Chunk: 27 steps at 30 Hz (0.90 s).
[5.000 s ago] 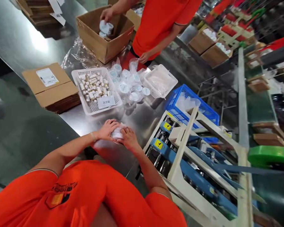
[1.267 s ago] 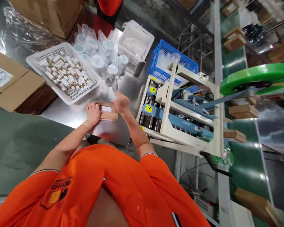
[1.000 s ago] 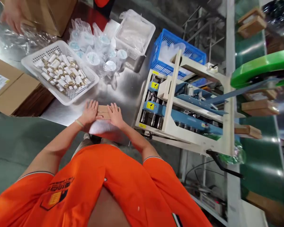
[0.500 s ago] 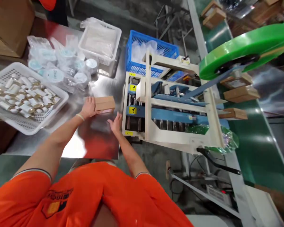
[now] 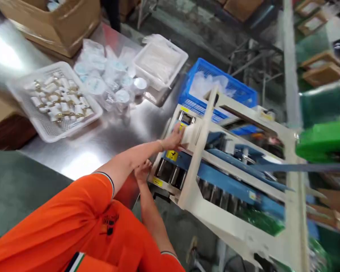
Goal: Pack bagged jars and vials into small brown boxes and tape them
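Two hands at the left end of the roller machine [image 5: 229,223], which sits against the right side of the metal table [image 5: 141,121]. Left hand [image 5: 172,139] reaches over the infeed, fingers forward beside the pale block [image 5: 190,134]; blurred, can't tell if they grasp anything. Right hand [image 5: 143,170] is lower, at the machine's near left corner, fingers partly bent; can't tell if they're clenched on the edge or just resting.

Machine looks heavy and stiff, won't shift under a light push. Best hold is the outer white frame. Bare rollers [image 5: 174,175] look slick and probably turn under load, so poor purchase; keep fingertips out of the gaps and away from the blue rail [image 5: 212,175].

Left on table: white basket [image 5: 49,130] with small bottles [image 5: 64,107]. Those look light, smooth, maybe breakable; take them round the body, or lift the basket by opposite rims. Bagged jars [image 5: 122,96] are right of it; loose film will slip, so grip through to the jar. Blue crate [image 5: 193,104] is on the machine's far side.
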Each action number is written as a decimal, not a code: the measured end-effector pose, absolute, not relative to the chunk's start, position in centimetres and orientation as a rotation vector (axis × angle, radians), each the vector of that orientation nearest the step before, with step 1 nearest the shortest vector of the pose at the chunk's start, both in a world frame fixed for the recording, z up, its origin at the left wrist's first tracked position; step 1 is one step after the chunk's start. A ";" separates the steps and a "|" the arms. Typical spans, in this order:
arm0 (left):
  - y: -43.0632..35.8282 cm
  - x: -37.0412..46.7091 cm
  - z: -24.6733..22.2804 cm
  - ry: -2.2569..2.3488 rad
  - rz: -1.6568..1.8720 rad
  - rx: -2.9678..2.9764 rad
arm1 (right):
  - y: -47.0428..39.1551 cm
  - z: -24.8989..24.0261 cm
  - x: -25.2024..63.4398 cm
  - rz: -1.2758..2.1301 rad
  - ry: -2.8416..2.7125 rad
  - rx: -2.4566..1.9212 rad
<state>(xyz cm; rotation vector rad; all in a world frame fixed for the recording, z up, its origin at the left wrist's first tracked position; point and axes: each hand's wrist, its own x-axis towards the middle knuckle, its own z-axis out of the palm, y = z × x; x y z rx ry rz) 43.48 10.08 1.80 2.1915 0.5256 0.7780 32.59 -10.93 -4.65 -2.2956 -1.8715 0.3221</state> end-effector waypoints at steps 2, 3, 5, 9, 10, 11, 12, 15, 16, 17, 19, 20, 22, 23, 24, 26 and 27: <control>9.1 37.2 1.9 0.579 0.856 2.182 | -11.1 -4.5 33.0 0.255 -1.742 -2.332; 8.7 32.3 2.4 0.602 0.909 2.192 | -11.1 -4.4 33.1 0.207 -1.667 -2.312; 7.4 19.9 4.0 0.802 1.014 2.183 | -10.8 -4.0 32.9 0.124 -1.546 -2.210; 3.6 -6.6 8.5 1.898 1.217 1.731 | -6.7 -0.8 28.1 0.222 -1.643 -1.965; 2.7 -12.1 9.5 2.137 1.270 1.546 | -4.8 0.7 25.4 0.295 -1.748 -1.892; 1.7 -16.9 10.3 2.342 1.319 1.314 | -2.6 2.3 21.9 0.376 -1.878 -1.807; 0.9 -21.0 11.0 2.493 1.336 1.074 | -0.2 4.1 17.8 0.447 -2.010 -1.715; -0.9 -28.7 12.1 2.624 1.265 0.649 | 7.1 9.6 3.7 0.601 -2.367 -1.430; -1.2 -30.1 12.2 2.600 1.238 0.620 | 9.2 11.2 -0.9 0.588 -2.426 -1.378; -1.4 -31.0 12.1 2.564 1.221 0.625 | 10.9 12.6 -5.1 0.568 -2.472 -1.359; -1.4 -31.9 11.5 2.482 1.203 0.681 | 13.3 14.8 -11.8 0.573 -2.519 -1.416; -1.4 -32.2 11.1 2.448 1.197 0.705 | 14.0 15.5 -14.3 0.601 -2.533 -1.461; -1.4 -32.7 10.5 2.403 1.193 0.738 | 14.5 16.4 -17.5 0.667 -2.548 -1.535; -1.6 -32.8 10.3 2.392 1.195 0.752 | 14.5 16.6 -18.3 0.699 -2.533 -1.557; -1.9 -33.0 10.0 2.385 1.205 0.773 | 14.4 16.9 -18.5 0.722 -2.502 -1.574; -3.1 -32.7 9.4 2.364 1.274 0.869 | 13.9 17.4 -17.4 0.737 -2.408 -1.616; -3.9 -32.3 8.9 2.335 1.330 0.941 | 13.6 17.7 -16.1 0.743 -2.349 -1.630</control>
